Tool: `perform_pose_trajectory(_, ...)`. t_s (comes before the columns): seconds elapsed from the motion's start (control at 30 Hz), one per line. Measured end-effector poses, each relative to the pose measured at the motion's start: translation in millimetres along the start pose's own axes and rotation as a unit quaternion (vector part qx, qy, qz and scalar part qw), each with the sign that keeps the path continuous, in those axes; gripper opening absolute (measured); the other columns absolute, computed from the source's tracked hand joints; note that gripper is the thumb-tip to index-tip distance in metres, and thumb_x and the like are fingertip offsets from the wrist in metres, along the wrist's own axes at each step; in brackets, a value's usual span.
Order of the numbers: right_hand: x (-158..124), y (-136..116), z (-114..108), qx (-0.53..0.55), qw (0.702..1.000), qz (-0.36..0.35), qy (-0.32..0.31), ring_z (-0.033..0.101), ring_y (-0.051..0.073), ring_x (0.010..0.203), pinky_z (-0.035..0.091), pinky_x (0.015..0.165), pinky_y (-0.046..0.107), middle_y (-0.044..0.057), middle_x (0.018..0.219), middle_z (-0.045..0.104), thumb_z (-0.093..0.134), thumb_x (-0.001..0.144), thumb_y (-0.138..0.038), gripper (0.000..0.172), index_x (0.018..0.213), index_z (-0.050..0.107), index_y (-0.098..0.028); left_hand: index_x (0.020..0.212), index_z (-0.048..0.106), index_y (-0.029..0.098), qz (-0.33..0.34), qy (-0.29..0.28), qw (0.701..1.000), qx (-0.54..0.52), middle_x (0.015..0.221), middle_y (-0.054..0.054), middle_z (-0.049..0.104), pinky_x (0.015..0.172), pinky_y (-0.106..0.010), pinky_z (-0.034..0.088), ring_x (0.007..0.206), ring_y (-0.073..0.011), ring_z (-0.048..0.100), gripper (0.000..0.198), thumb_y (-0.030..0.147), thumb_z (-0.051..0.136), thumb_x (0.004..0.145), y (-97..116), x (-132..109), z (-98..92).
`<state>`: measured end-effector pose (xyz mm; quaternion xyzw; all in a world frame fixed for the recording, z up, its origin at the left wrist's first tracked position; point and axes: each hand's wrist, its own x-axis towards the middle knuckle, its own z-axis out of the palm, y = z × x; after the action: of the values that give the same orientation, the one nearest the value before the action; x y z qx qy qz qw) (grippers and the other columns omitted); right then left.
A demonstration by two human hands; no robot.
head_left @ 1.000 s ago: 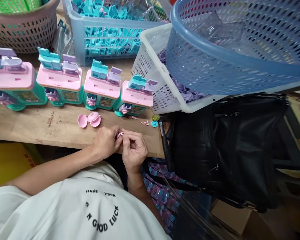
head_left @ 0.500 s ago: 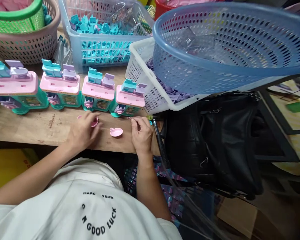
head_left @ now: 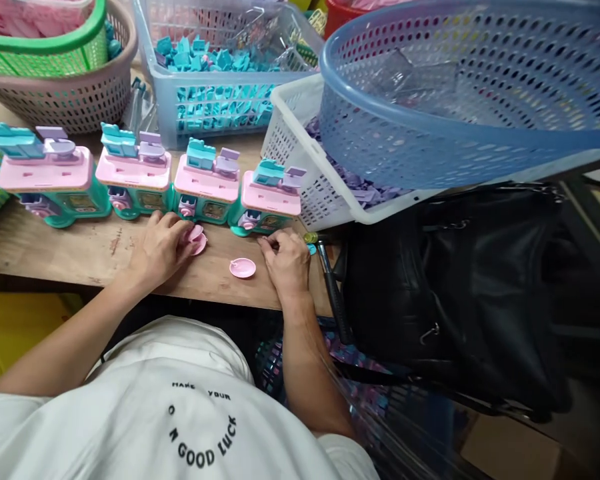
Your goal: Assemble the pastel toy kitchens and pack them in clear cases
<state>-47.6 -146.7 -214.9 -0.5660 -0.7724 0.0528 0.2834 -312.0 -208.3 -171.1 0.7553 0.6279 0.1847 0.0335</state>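
My left hand (head_left: 161,248) is closed at the table's near side, its fingertips on small pink oval toy pieces (head_left: 198,243) that overlap each other. Another pink oval toy piece (head_left: 243,268), shallow and with a small tab at one end, lies flat on the wood between my hands. To its right, my right hand (head_left: 287,261) rests on the table with thumb and forefinger pinched; whatever is between them is hidden. Just behind my hands stands a row of several pink and green toy counters (head_left: 207,189), topped with turquoise and lilac parts.
A hammer (head_left: 334,290) lies right of my right hand, beside a black bag (head_left: 430,300). Behind the toys are a pale blue basket (head_left: 167,113) of turquoise parts, a white basket (head_left: 293,133) of lilac parts and a large blue basket (head_left: 380,147) resting on it.
The view has shifted, so the scene sits further right. My left hand has drawn slightly left and back, showing more of the pink pieces. My right hand stays pinched near the same spot.
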Motion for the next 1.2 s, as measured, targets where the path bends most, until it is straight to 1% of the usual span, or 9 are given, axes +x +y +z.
perform_pose_trajectory(0.2,-2.9,2.6,-7.5,0.026,0.999,0.030,-0.012,0.057,0.019,0.069,0.043,0.068,0.032,0.004,0.079,0.066,0.060,0.090,-0.022,0.003,0.088,0.061,-0.021,0.105,0.069,0.019,-0.027,0.044,0.998,0.033,0.099,-0.011,0.066,0.081,-0.041,0.048,0.094,-0.0284,0.054,0.024,0.028,0.050,0.094,-11.6,-7.7,-4.2)
perform_pose_trajectory(0.27,-5.5,4.0,-11.2,0.025,0.999,0.025,-0.024,0.058,0.020,0.070,0.045,0.069,0.033,0.006,0.081,0.067,0.059,0.090,-0.021,0.005,0.093,0.063,-0.020,0.110,0.069,0.020,-0.037,0.047,0.997,0.041,0.102,-0.011,0.066,0.081,-0.042,0.048,0.096,-0.0294,0.054,0.027,0.022,0.049,0.092,-17.2,-13.7,-6.4)
perform_pose_trajectory(0.47,-15.6,-0.1,-22.7,0.008,0.998,0.010,-0.062,0.058,0.021,0.073,0.047,0.069,0.034,0.007,0.082,0.063,0.055,0.089,-0.019,0.010,0.080,0.060,-0.021,0.130,0.061,0.024,0.028,0.067,0.997,-0.011,0.125,-0.013,0.062,0.095,-0.051,0.046,0.111,-0.0322,0.053,0.047,0.017,0.053,0.084,-10.3,-17.0,-12.2)
perform_pose_trajectory(0.57,-27.7,-6.2,-29.6,0.071,0.996,0.036,-0.043,0.057,0.017,0.067,0.048,0.065,0.030,0.004,0.080,0.062,0.053,0.093,-0.025,0.013,0.081,0.055,-0.021,0.125,0.064,0.023,0.080,0.043,0.996,-0.023,0.122,-0.013,0.062,0.094,-0.051,0.046,0.109,-0.0313,0.053,0.039,0.023,0.050,0.088,0.2,-5.1,-9.7)
perform_pose_trajectory(0.7,-49.3,-8.4,-36.1,0.125,0.988,0.088,-0.007,0.055,0.013,0.059,0.046,0.059,0.026,-0.001,0.072,0.059,0.055,0.095,-0.035,0.017,0.085,0.053,-0.022,0.108,0.070,0.018,0.125,-0.038,0.991,0.003,0.100,-0.014,0.064,0.085,-0.043,0.048,0.095,-0.0281,0.056,0.031,0.029,0.044,0.096,3.9,11.8,0.5)
perform_pose_trajectory(0.77,-58.0,-6.3,-37.3,0.118,0.990,0.079,0.003,0.056,0.013,0.060,0.047,0.059,0.025,-0.001,0.073,0.059,0.055,0.095,-0.032,0.014,0.085,0.053,-0.022,0.108,0.070,0.018,0.110,-0.063,0.992,0.022,0.092,-0.011,0.063,0.075,-0.037,0.047,0.086,-0.0249,0.058,0.033,0.031,0.040,0.098,2.8,15.6,3.6)
perform_pose_trajectory(0.87,-65.4,-2.3,-39.0,0.085,0.996,0.016,0.010,0.060,0.015,0.070,0.051,0.068,0.027,0.002,0.079,0.061,0.053,0.095,-0.024,0.010,0.086,0.057,-0.022,0.100,0.068,0.018,0.069,-0.081,0.994,0.000,0.087,-0.008,0.061,0.062,-0.031,0.040,0.072,-0.0196,0.057,0.031,0.033,0.040,0.099,3.2,15.9,1.9)
perform_pose_trajectory(1.0,-68.9,-0.6,-44.7,0.074,0.996,-0.043,-0.001,0.063,0.019,0.084,0.053,0.080,0.034,0.006,0.088,0.066,0.047,0.097,-0.016,0.017,0.094,0.063,-0.022,0.083,0.059,0.018,0.001,-0.031,0.989,-0.147,0.078,-0.004,0.061,0.058,-0.029,0.040,0.061,-0.0152,0.054,0.024,0.038,0.051,0.093,13.6,9.3,-0.9)
perform_pose_trajectory(1.2,-68.3,-1.3,-46.9,0.152,0.988,0.025,-0.001,0.067,0.018,0.085,0.056,0.076,0.031,0.007,0.095,0.069,0.054,0.099,-0.026,0.019,0.106,0.071,-0.021,0.090,0.055,0.020,-0.115,0.005,0.914,-0.389,0.076,-0.002,0.066,0.057,-0.025,0.046,0.062,-0.0136,0.060,0.022,0.042,0.058,0.089,36.8,-7.7,18.2)
